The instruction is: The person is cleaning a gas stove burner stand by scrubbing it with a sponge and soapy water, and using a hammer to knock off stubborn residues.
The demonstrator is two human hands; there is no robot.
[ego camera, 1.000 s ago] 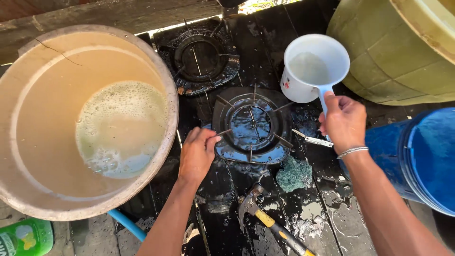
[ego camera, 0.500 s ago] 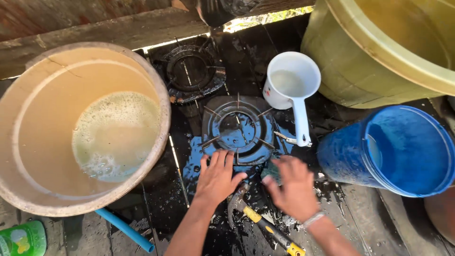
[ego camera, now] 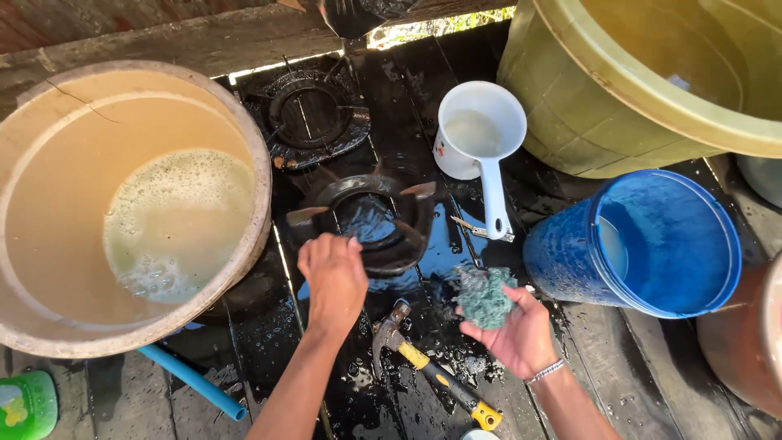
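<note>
My left hand [ego camera: 332,279] grips the near rim of a black round stove grate [ego camera: 371,220] and tilts it up off the wet black boards. My right hand [ego camera: 511,332], with a bracelet on the wrist, holds a green scouring pad [ego camera: 484,296] just right of the grate. A second black grate [ego camera: 308,114] lies flat farther back. A white plastic dipper [ego camera: 481,134] with water in it stands behind, its handle pointing toward me.
A big beige tub [ego camera: 45,106] of soapy water fills the left. A blue bucket [ego camera: 652,244] and a large green tub [ego camera: 603,106] stand at the right. A hammer with a yellow handle [ego camera: 428,365] lies between my arms. A small blade [ego camera: 481,231] lies by the dipper handle. A blue pipe [ego camera: 191,379] lies below the tub.
My right hand let go of the dipper handle, came down and picked up the green scouring pad. My left hand took hold of the near grate and tipped it up.
</note>
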